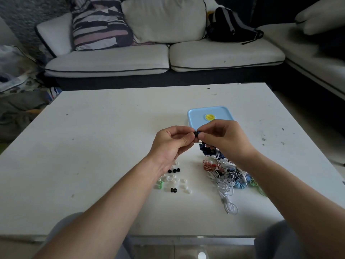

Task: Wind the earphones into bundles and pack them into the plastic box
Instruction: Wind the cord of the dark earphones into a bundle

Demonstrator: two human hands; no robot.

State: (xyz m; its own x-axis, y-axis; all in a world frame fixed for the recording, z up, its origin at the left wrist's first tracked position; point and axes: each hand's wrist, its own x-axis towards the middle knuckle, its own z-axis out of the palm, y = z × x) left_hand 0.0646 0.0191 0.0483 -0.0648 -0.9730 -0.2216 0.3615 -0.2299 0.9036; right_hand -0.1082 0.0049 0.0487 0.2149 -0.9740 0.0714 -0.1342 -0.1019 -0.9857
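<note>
Earphones in white, red, black-striped, pale blue and green lie as one tangled heap on the white table, toward its near right corner, none wound into a bundle and none packed. Beyond the heap, nearer the far edge and right of centre, stands the plastic box, its pale blue lid with a yellow centre button closed on top. Both hands are raised just in front of the box. The left hand pinches a black ear tip narrowly between thumb and forefinger. The right hand meets it fingertip to fingertip, pinching the bud end of a dark blue earphone whose cord hangs down from the palm onto the far end of the heap. Loose ear tips, mostly white with a few black and green, are scattered near the middle of the near edge, below the left wrist. Judged from here, the small tip could slip from so fine a pinch and roll off among the loose ones. The hanging cord seems to trail into the tangle, so lifting it sharply may drag other cords along or tighten a knot. With the lid on, nothing can go in until a hand is freed.
</note>
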